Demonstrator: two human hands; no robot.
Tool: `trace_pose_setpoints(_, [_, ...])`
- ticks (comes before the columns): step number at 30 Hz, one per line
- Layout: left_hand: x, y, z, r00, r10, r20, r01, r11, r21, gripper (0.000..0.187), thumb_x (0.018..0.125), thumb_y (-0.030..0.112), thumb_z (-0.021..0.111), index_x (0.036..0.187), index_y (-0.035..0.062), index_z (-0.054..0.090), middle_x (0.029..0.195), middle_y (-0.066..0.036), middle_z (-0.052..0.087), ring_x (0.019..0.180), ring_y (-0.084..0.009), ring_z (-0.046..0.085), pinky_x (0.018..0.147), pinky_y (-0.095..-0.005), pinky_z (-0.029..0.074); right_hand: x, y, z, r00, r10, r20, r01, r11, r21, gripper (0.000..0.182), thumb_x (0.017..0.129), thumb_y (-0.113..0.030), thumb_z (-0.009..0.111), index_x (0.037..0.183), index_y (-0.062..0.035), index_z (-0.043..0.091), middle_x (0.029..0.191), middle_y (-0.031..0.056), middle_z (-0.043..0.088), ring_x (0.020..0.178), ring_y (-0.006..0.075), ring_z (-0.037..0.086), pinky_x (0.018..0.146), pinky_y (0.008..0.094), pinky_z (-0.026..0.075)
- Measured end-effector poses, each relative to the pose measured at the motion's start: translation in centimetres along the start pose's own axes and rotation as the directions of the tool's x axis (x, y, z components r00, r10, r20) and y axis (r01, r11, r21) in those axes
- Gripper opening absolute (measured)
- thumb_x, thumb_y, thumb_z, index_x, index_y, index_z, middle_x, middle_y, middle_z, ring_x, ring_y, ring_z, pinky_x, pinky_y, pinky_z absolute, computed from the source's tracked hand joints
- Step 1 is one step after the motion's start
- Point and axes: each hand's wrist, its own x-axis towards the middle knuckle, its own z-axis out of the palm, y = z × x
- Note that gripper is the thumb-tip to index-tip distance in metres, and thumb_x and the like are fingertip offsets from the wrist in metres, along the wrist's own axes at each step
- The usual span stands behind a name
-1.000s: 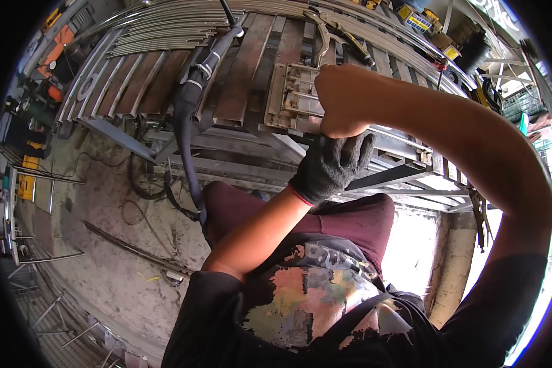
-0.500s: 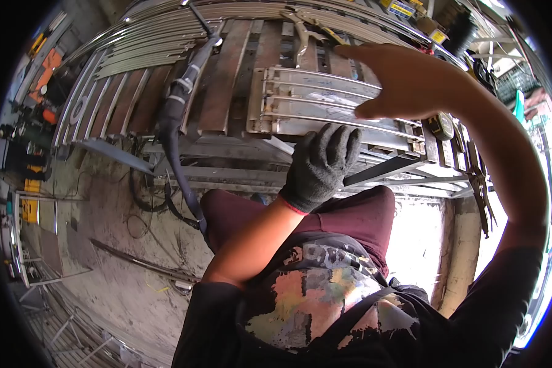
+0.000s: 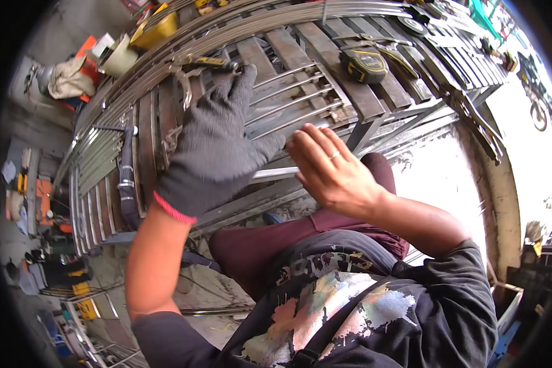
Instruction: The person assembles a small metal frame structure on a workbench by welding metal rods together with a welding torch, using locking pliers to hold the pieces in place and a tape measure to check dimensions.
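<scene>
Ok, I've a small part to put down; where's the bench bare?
The slats just beyond the rod frame look bare, between the yellow-black tool and the tape measure, though gaps split them. A narrow strip separates frame and tape measure. The left end is crowded: thin rods, dark hose. The gloved left hand covers more.

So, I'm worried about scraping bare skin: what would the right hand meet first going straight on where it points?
Probably the nearest rod, just beyond the right hand; its height over the rod is unclear, so it might pass above.
</scene>
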Motion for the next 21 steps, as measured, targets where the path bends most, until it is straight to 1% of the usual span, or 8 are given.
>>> trace_pose_setpoints(2, [1.9,-1.3,0.9,0.988,0.011,0.151,-0.011,1.0,-0.001,0.1,0.084,0.04,0.083,0.159,-0.0046,0.034,0.152,-0.032,0.049,0.142,-0.0446,0.049,0.118,-0.047,0.041,-0.3,-0.6,1.7,0.999,-0.02,-0.04,0.015,0.991,-0.13,0.058,0.089,-0.024,0.055,0.136,0.0094,0.062,0.15,0.0308,0.051,0.141,0.0454,0.05,0.12,0.055,0.04])
trace_pose_setpoints(4, [4.0,-1.8,1.2,0.949,-0.019,0.314,0.038,0.998,-0.057,0.105,0.082,0.043,0.084,0.16,-0.0056,0.033,0.153,-0.032,0.048,0.143,-0.0453,0.047,0.12,-0.0467,0.039,-0.5,-1.4,2.2,0.999,0.023,-0.032,-0.027,0.989,-0.145,0.061,0.091,-0.029,0.054,0.139,0.0082,0.06,0.153,0.031,0.048,0.144,0.0462,0.047,0.121,0.0559,0.038])
trace_pose_setpoints(8, [7.4,-0.9,-0.1,0.85,-0.123,0.512,0.078,0.991,0.108,0.111,0.077,0.046,0.086,0.16,-0.0058,0.032,0.155,-0.034,0.045,0.145,-0.045,0.046,0.119,-0.0473,0.039,-0.7,-1.5,2.6,0.994,0.016,-0.112,-0.047,0.958,-0.283,0.062,0.093,-0.033,0.053,0.141,0.0059,0.06,0.15,0.0275,0.053,0.142,0.0429,0.051,0.115,0.056,0.043])
trace_pose_setpoints(12, [8.6,-2.7,0.7,0.81,-0.094,0.579,0.151,0.987,-0.051,0.104,0.075,0.051,0.087,0.151,-0.0054,0.043,0.141,-0.028,0.057,0.131,-0.0379,0.057,0.111,-0.0439,0.046,-0.4,-1.3,1.9,0.989,-0.025,-0.143,-0.025,0.94,-0.34,0.061,0.091,-0.031,0.053,0.136,0.01,0.063,0.142,0.0281,0.059,0.134,0.0425,0.058,0.11,0.0509,0.047])
trace_pose_setpoints(15, [9.3,-2.9,0.7,0.641,-0.244,0.728,0.646,0.684,-0.34,0.076,0.087,0.041,0.08,0.143,-0.0011,0.053,0.131,-0.02,0.063,0.121,-0.0306,0.06,0.103,-0.0407,0.05,-0.2,-1.5,1.5,0.99,-0.033,-0.138,-0.024,0.917,-0.398,0.06,0.091,-0.029,0.052,0.132,0.0132,0.064,0.139,0.0313,0.06,0.129,0.0433,0.061,0.109,0.0478,0.046])
trace_pose_setpoints(18, [9.2,-6.1,2.4,0.77,-0.065,0.635,0.365,0.86,-0.355,0.041,0.096,0.027,0.068,0.13,0.0049,0.066,0.12,-0.014,0.066,0.109,-0.0284,0.062,0.096,-0.0398,0.052,-0.2,-1.8,1.1,0.995,-0.003,-0.096,-0.04,0.894,-0.447,0.055,0.095,-0.026,0.051,0.138,0.0053,0.064,0.142,0.0255,0.061,0.13,0.0373,0.064,0.109,0.0449,0.046])
trace_pose_setpoints(19, [9.7,-6.5,2.2,0.788,0.382,0.483,-0.348,0.923,-0.162,0.028,0.099,0.019,0.059,0.121,0.0086,0.072,0.114,-0.014,0.068,0.105,-0.0332,0.065,0.094,-0.0434,0.052,0.0,-1.7,1.1,0.995,-0.016,-0.095,-0.029,0.889,-0.457,0.053,0.095,-0.026,0.051,0.136,0.0053,0.065,0.14,0.0266,0.062,0.127,0.0384,0.065,0.107,0.0448,0.046])
trace_pose_setpoints(21, [10.5,-6.9,2.5,0.78,0.258,0.571,-0.09,0.948,-0.305,0.027,0.102,0.021,0.062,0.117,0.0025,0.073,0.11,-0.011,0.07,0.101,-0.0229,0.065,0.091,-0.035,0.052,0.1,-1.5,0.8,0.996,-0.03,-0.085,-0.01,0.902,-0.431,0.054,0.094,-0.026,0.052,0.135,0.0065,0.066,0.138,0.0277,0.062,0.126,0.0394,0.065,0.106,0.0449,0.047])
